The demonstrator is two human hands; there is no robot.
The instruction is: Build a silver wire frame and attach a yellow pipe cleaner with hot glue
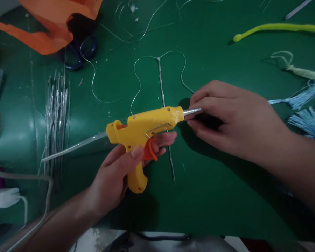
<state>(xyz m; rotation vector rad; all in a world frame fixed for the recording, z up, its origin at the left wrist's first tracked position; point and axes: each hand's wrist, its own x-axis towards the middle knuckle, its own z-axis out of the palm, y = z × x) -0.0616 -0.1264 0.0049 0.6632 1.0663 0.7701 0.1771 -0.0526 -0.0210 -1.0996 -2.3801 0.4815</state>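
Glue gun [144, 126] in left hand [112, 182], beside right hand [233, 119].

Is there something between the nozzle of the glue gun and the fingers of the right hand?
Nothing visible. The left hand grips the yellow glue gun, and its metal nozzle reaches straight to the fingertips of the right hand.

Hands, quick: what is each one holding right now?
Left hand: closed around the yellow glue gun, finger on its trigger.
Right hand: fingers curled at the nozzle; any hold cannot be told.
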